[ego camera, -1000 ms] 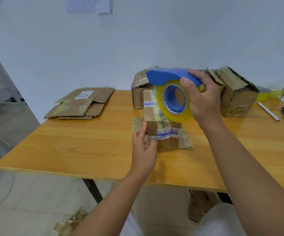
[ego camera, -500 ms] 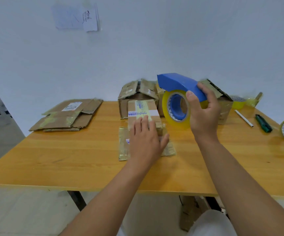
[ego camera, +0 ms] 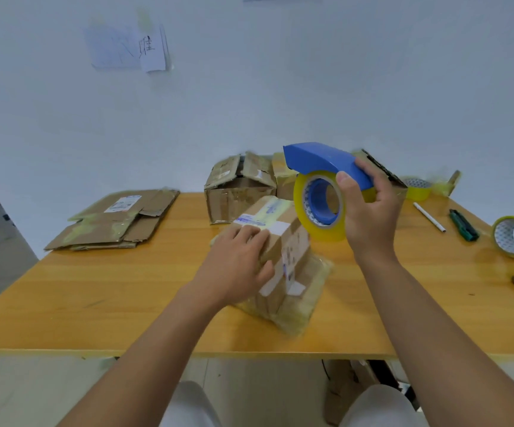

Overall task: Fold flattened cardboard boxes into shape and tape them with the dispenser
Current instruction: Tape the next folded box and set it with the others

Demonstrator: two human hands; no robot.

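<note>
Centre frame, the left hand (ego camera: 237,266) lies flat on the small box (ego camera: 283,251), fingers straight and pressing. Just right, the right hand (ego camera: 370,211) grips the blue dispenser (ego camera: 323,192) — lifted clear. Risk: that tilted box skids on the table (ego camera: 126,288) — tape wrinkles.

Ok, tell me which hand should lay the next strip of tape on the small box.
Right, likely. The right hand already grips the blue dispenser just above the small box, while the left hand steadies it.

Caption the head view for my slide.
Left hand steadies small taped cardboard box; right hand holds blue tape dispenser.
</note>
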